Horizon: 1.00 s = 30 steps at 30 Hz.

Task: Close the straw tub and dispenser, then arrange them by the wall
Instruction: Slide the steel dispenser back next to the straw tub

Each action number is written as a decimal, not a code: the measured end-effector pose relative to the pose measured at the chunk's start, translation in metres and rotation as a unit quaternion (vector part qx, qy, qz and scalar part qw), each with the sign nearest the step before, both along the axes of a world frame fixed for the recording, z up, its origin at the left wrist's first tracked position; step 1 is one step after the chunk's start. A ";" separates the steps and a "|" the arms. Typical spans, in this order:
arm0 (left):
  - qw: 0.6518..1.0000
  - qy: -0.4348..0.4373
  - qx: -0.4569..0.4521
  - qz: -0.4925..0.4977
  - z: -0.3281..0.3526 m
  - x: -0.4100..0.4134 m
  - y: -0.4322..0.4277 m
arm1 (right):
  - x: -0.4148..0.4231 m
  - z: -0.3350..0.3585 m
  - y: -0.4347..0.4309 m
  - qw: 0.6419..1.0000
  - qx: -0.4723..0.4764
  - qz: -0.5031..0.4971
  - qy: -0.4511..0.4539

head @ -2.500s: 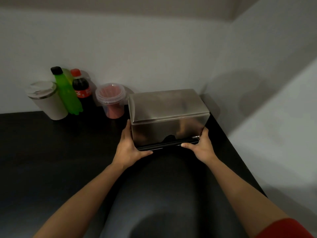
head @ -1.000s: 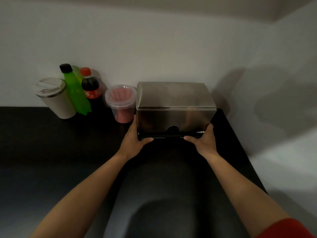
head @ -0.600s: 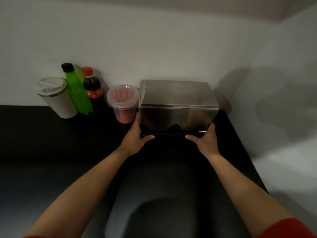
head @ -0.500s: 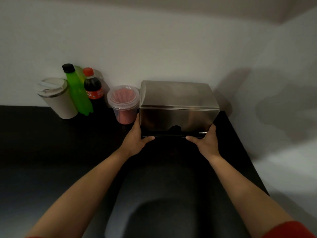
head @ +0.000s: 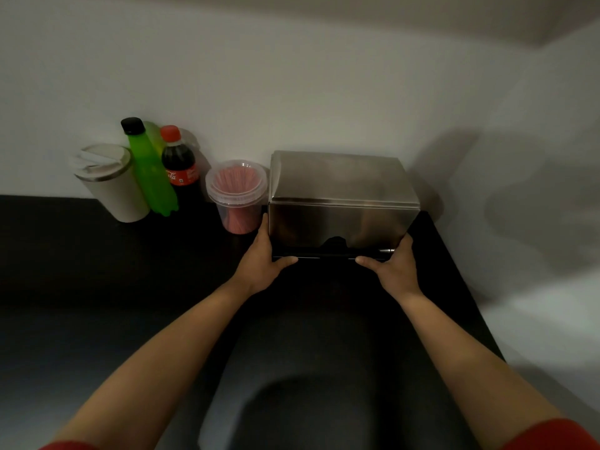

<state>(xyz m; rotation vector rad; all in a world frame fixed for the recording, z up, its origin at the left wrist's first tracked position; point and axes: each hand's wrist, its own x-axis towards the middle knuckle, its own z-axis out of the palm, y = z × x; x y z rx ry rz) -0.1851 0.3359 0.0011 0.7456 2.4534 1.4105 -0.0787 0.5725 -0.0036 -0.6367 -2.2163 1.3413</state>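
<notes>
A shiny steel straw dispenser [head: 341, 193] with its lid down stands on the black counter, its back close to the rear wall. My left hand [head: 259, 263] grips its lower left front corner and my right hand [head: 394, 267] grips its lower right front corner. Just left of the dispenser stands the clear plastic straw tub [head: 237, 196], full of pink straws, with a clear lid on top. The tub nearly touches the dispenser's left side.
By the wall to the left stand a cola bottle [head: 180, 170], a green bottle [head: 151, 170] and a white lidded cup [head: 108, 183]. The black counter [head: 97, 287] ends at its right edge near a white side wall [head: 519, 190].
Both hands have pushed the dispenser back toward the wall and squared it up beside the tub. Over the last half second it barely moves.
</notes>
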 end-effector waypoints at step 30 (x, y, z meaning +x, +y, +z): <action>1.000 0.014 0.013 0.020 0.001 0.002 0.002 | 0.005 0.001 0.001 1.000 0.010 0.001 -0.007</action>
